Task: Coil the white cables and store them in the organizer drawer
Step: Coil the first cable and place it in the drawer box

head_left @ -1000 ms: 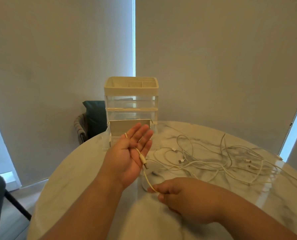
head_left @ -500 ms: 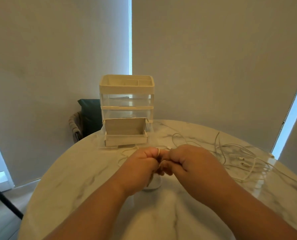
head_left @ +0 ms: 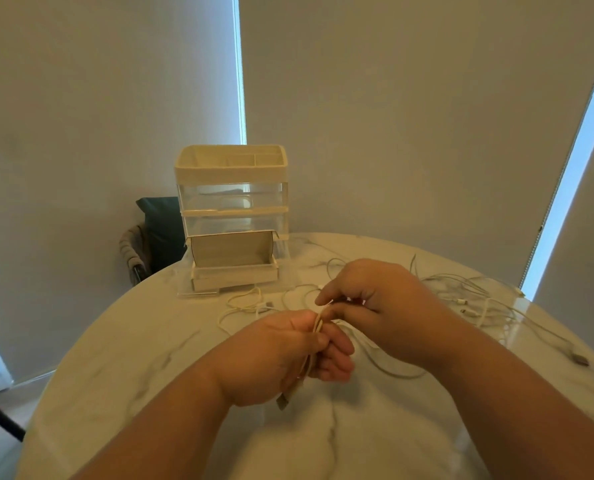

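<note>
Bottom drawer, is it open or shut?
Open: the bottom drawer sticks out forward from the organizer, and its inside shows.

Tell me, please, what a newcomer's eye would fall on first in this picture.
Two hands meet at the centre, just above the marble table: the left hand grips a few loops of white cable while the right hand pinches a strand of it. Behind them stands the organizer with its bottom drawer pulled open, and a tangle of loose white cables sprawls across the table to the right.
</note>
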A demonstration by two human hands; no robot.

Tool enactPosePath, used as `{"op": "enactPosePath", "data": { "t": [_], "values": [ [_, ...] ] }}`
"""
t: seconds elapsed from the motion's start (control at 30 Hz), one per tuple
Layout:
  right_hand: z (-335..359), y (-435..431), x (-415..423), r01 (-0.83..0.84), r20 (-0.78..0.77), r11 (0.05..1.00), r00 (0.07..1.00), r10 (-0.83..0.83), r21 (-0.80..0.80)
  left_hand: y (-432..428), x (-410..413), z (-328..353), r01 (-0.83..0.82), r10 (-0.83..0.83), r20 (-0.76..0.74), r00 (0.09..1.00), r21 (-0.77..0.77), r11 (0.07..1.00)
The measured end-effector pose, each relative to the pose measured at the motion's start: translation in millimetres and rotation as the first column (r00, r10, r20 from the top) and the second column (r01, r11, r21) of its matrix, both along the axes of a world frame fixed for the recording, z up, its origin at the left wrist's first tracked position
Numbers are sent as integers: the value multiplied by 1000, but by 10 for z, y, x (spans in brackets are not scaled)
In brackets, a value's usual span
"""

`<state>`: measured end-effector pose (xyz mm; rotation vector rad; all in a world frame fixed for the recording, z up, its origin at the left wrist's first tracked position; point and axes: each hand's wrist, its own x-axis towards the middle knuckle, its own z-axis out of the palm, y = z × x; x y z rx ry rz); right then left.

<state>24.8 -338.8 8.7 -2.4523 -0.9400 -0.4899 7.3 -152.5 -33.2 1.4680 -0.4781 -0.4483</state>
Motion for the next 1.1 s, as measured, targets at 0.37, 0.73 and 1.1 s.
{"op": "enactPosePath", "data": {
  "t": [0.37, 0.73, 1.1],
  "values": [
    [-302, 174, 59, -85, -514, 789, 716, 473, 608, -24, -89, 79, 139, -179, -45, 983, -462, 876],
    [-414, 264, 99, -29, -573, 707, 563, 595, 706, 48, -57, 135, 25, -87, -81, 993, -574, 818],
    [-273, 139, 103, -7, -577, 759, 646, 500, 651, 61, -104, 189, -45, 0, -84, 997, -536, 843]
  ]
}}
